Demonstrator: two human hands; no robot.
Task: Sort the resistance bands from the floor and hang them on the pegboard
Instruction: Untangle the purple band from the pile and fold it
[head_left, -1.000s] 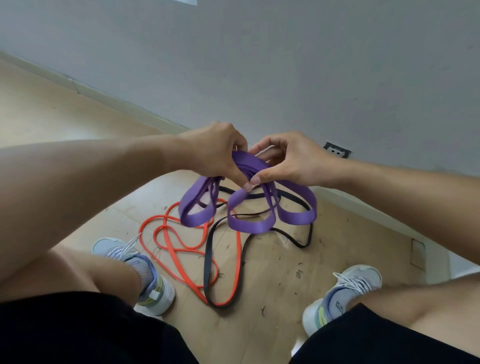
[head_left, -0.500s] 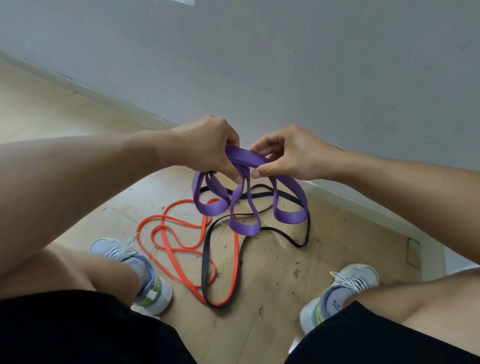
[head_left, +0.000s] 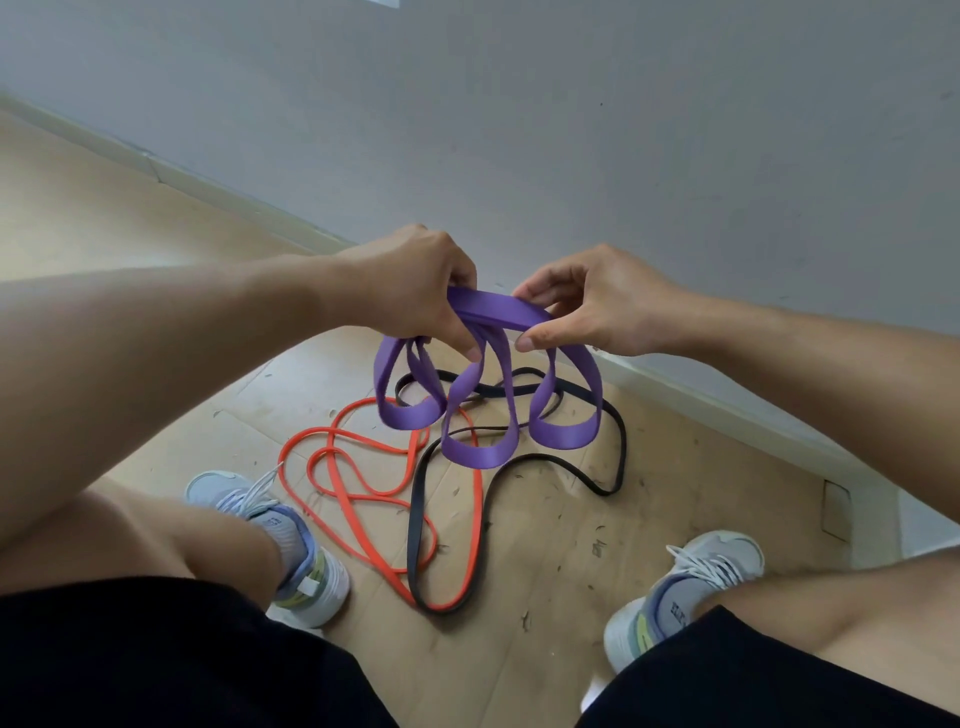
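Observation:
A wide purple resistance band (head_left: 478, 452) hangs in several folded loops above the floor. My left hand (head_left: 415, 286) grips its top from the left, fingers curled round the gathered folds. My right hand (head_left: 587, 306) pinches the same top fold from the right, between thumb and fingers. Below, a thin orange band (head_left: 358, 467) and a thin black band (head_left: 618, 447) lie tangled together on the wooden floor. No pegboard is in view.
My two shoes, the left one (head_left: 291, 545) and the right one (head_left: 685, 582), stand on either side of the tangled bands. A grey wall (head_left: 571, 130) with a pale skirting board (head_left: 727, 405) runs close behind. Small debris dots the floor (head_left: 545, 545).
Both hands have lifted the purple band a little higher and drawn its loops closer together. The orange and black bands have stayed where they were.

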